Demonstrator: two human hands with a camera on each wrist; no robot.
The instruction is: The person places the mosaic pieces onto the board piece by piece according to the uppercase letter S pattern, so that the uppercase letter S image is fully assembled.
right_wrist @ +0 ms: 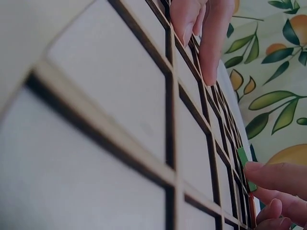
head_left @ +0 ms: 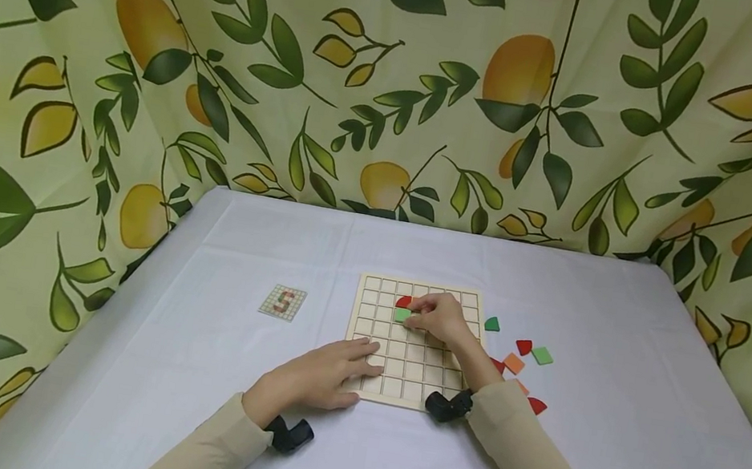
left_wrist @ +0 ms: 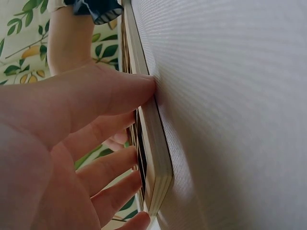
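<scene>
A light wooden grid board (head_left: 370, 392) lies on the table. My right hand (head_left: 439, 319) is over its upper middle, with thumb and index finger pinching a light green square tile (head_left: 402, 315) at a cell. In the right wrist view the thumb touches this green tile (right_wrist: 245, 167). Just beyond it sits a red quarter-round tile (head_left: 403, 302), beside the index fingertip. My left hand (head_left: 325, 370) rests on the board's lower left corner with fingers spread; in the left wrist view its thumb (left_wrist: 124, 91) touches the board's side edge (left_wrist: 156, 167).
Right of the board lie a dark green quarter-round tile (head_left: 492, 324), a red one (head_left: 523, 346), a light green square (head_left: 542, 355), an orange square (head_left: 513, 363) and more pieces partly behind the right forearm. A small pattern card (head_left: 283, 302) lies to the left.
</scene>
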